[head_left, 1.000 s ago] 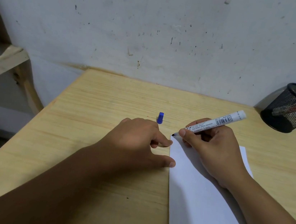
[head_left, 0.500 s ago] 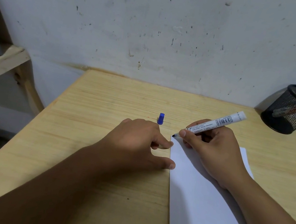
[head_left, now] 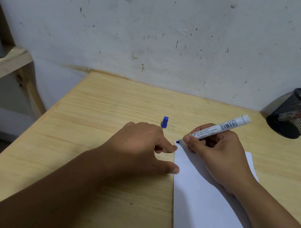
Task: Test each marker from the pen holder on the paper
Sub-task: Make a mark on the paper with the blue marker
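Note:
A white sheet of paper [head_left: 201, 212] lies on the wooden table [head_left: 108, 108]. My right hand [head_left: 217, 153] grips a white marker [head_left: 226, 125] with a barcode label, its tip touching the paper's top left corner beside a small dark ink mark [head_left: 177, 141]. My left hand [head_left: 141, 147] rests flat on the table, forefinger and thumb pressing the paper's left edge. The marker's blue cap [head_left: 164, 122] stands upright just beyond my left hand. A black mesh pen holder [head_left: 299, 114] sits at the far right with at least one reddish marker inside.
A stained white wall runs along the table's far edge. A wooden shelf [head_left: 0, 67] juts out at the left, beyond the table's left edge, with floor below.
A small dark mark has appeared at the paper's top left corner under the marker tip. Both hands have stayed in nearly the same place.

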